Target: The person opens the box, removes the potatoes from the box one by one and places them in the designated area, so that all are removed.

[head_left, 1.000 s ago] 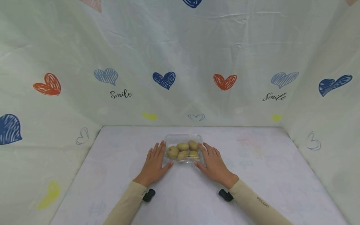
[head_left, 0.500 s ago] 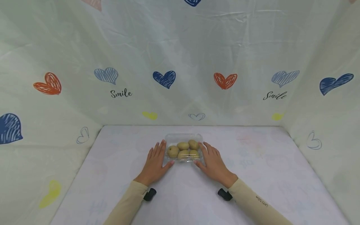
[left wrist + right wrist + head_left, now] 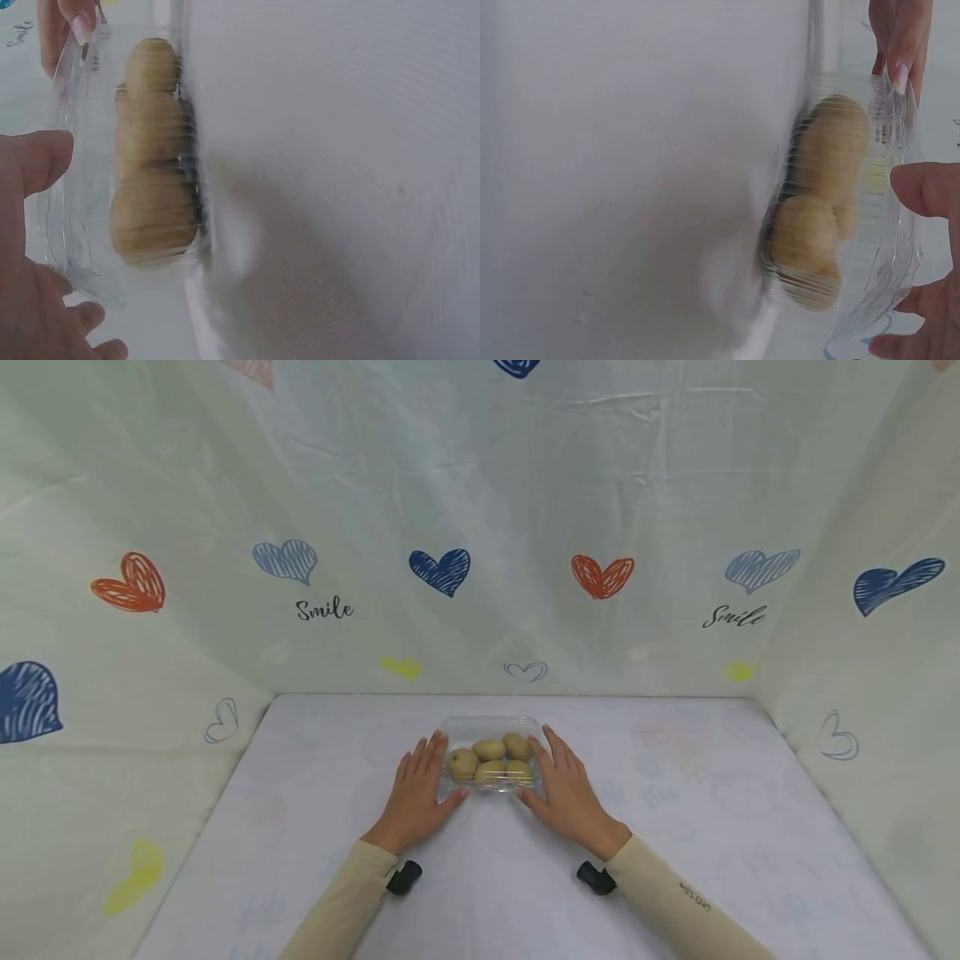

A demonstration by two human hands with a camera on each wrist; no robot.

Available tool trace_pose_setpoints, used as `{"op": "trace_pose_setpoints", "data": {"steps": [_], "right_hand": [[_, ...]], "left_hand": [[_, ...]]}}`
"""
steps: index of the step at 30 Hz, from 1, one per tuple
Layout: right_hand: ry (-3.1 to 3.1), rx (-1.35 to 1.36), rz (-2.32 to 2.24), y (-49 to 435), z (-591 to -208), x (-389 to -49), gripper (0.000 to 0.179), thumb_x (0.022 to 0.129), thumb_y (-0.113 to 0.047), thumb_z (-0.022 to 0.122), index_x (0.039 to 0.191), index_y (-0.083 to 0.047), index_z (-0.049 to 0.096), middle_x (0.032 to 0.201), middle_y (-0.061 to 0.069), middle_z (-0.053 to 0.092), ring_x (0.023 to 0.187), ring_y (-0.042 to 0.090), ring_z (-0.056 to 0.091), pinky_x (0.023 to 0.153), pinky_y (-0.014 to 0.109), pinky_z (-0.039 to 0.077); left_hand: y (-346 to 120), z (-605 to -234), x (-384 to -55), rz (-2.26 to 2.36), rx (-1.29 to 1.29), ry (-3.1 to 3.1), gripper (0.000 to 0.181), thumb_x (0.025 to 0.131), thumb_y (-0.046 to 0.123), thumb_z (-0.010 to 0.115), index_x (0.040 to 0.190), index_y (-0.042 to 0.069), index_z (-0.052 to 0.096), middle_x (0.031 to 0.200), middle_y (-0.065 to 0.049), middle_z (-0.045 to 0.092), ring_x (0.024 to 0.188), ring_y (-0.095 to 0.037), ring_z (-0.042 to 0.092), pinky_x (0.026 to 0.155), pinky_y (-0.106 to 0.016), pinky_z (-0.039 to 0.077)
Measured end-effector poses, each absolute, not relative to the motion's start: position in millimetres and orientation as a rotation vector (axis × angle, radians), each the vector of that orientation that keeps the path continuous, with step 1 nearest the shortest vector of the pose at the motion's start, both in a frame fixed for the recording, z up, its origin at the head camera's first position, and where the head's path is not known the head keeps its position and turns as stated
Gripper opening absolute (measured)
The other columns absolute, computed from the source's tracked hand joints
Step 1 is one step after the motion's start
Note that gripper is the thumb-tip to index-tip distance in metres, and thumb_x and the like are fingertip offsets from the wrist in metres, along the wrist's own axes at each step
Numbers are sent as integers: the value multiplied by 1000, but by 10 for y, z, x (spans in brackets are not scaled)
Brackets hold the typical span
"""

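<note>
L grip [image 3: 414, 795] & R grip [image 3: 572, 792], fingers extended, touch opp. sides of clear box [image 3: 491, 724] w/o clasping, far-ctr. on desk [image 3: 675, 827], apparently steadying it; next move prob. needs even two-sided pressure.

A clear container [image 3: 491, 725] is positioned on a white table [image 3: 690, 835], near its far edge. Five rounded, yellow-brown items [image 3: 489, 750] are visible inside. The container is flanked by the left hand [image 3: 412, 802] and the right hand [image 3: 573, 802], with thumbs [image 3: 454, 799] placed at its near corners. Beige sleeves [image 3: 341, 902] are worn, with a black device [image 3: 405, 877] at each cuff. A pale backdrop [image 3: 517, 493] is printed with hearts [image 3: 439, 572].
</note>
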State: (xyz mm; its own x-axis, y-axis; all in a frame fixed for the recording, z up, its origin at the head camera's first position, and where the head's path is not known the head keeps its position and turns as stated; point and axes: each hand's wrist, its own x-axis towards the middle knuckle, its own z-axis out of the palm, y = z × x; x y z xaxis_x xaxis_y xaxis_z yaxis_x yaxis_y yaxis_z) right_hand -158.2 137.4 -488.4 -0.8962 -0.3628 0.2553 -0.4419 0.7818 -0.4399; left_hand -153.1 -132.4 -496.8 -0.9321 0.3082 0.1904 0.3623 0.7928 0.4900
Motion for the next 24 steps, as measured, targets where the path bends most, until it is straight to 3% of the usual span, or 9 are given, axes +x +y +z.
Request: {"op": "trace_pose_setpoints", "data": {"steps": [24], "right_hand": [[-2802, 631, 634, 1306, -4884, -1627, 73, 94, -34, 78, 150, 4, 51, 162, 28, 40, 147, 51, 38, 115, 67, 36]], "left_hand": [[-1207, -4957, -1572, -730, -472, -2837, 82, 95, 40, 71, 158, -3, 41, 169, -21, 33, 155, -47, 28, 123, -66, 25]]}}
